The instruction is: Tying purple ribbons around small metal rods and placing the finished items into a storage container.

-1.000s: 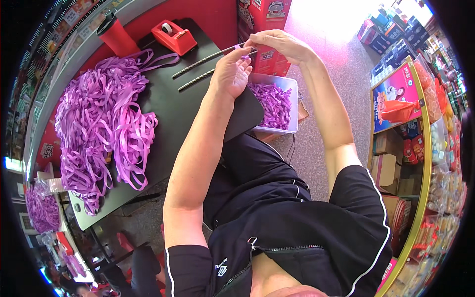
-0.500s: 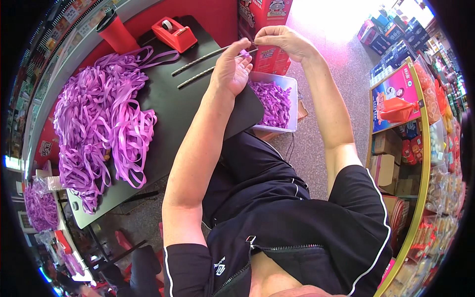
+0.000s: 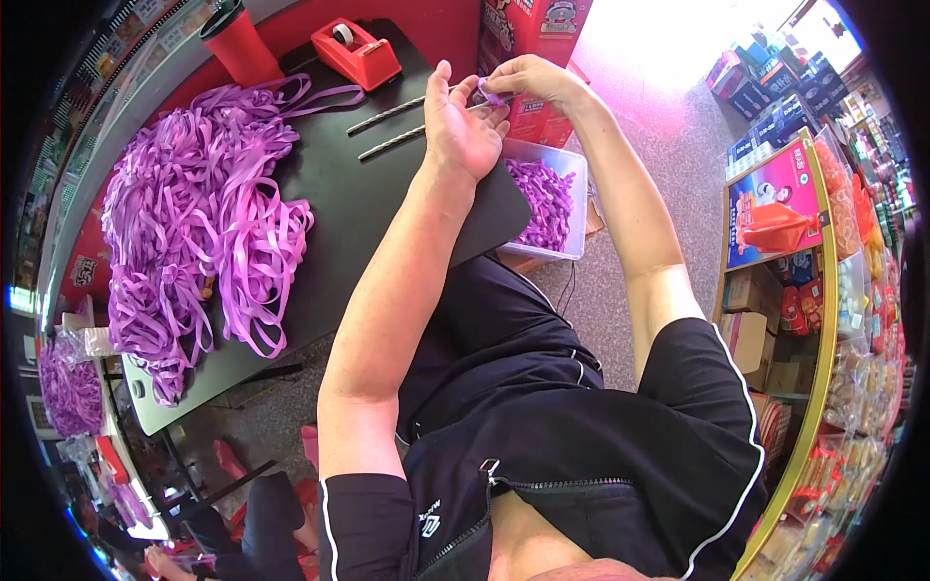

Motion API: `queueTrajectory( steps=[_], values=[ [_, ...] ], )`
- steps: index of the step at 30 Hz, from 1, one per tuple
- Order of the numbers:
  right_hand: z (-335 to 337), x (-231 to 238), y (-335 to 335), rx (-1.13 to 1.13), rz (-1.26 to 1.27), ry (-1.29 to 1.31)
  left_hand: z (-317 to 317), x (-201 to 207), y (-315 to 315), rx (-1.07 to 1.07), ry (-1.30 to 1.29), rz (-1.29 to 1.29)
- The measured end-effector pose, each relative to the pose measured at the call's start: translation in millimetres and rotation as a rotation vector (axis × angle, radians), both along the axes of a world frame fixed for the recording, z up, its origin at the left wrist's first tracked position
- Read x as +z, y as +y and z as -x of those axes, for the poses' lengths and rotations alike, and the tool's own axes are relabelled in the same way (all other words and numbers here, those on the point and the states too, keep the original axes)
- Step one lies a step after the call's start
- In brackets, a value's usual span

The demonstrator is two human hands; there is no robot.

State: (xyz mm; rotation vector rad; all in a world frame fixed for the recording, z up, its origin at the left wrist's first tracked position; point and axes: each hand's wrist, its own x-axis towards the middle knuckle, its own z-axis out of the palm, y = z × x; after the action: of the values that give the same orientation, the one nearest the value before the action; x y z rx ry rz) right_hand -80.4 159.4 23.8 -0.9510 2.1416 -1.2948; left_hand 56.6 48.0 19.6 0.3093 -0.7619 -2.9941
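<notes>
Head view. Both hands are raised together at upper centre of the frame, above the near edge of the black table (image 3: 368,208). The left hand (image 3: 463,126) is open, palm up, fingers spread, clamped on nothing. The right hand (image 3: 528,79) has its fingertips pinched together on a short piece of purple ribbon (image 3: 490,92), held just over the left fingertips.

A clear plastic bin (image 3: 572,208), directly below the hands and right of the table edge, holds finished purple pieces. A large heap of loose ribbon (image 3: 184,232) fills the left of the frame. Two metal rods (image 3: 397,126) lie on the table just left of the hands; a red tape dispenser (image 3: 356,53) and a red cup (image 3: 235,44) sit at upper left.

Judgement: the step in hand is forming one ribbon piece. The next move calls for a steady pinch while the left fingers close on the piece.
</notes>
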Motion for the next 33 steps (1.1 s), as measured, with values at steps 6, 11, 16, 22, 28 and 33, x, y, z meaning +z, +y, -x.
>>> queueTrajectory(
  steps=[6,11,16,22,28,33],
  values=[
    [2.4,-0.5,0.8,-0.108,-0.221,0.233,1.9,-0.6,-0.1,0.004,-0.012,-0.024],
    [0.2,-1.6,0.4,-0.150,-0.286,0.344,1.6,0.1,-0.1,0.001,-0.015,-0.017],
    [-1.3,3.8,-6.8,-0.164,-0.402,0.425,1.7,-1.1,-0.9,-0.002,-0.002,-0.015],
    [-1.7,15.8,-23.4,-0.123,-0.640,0.508,1.2,-1.1,-1.8,0.009,-0.006,-0.015],
    [6.2,14.1,-19.1,-0.116,-0.677,0.438,2.0,-0.4,-1.7,0.002,-0.015,-0.013],
    [21.8,-37.8,23.2,-0.353,-0.016,-0.270,2.3,1.1,2.7,0.005,-0.005,0.001]
  ],
)
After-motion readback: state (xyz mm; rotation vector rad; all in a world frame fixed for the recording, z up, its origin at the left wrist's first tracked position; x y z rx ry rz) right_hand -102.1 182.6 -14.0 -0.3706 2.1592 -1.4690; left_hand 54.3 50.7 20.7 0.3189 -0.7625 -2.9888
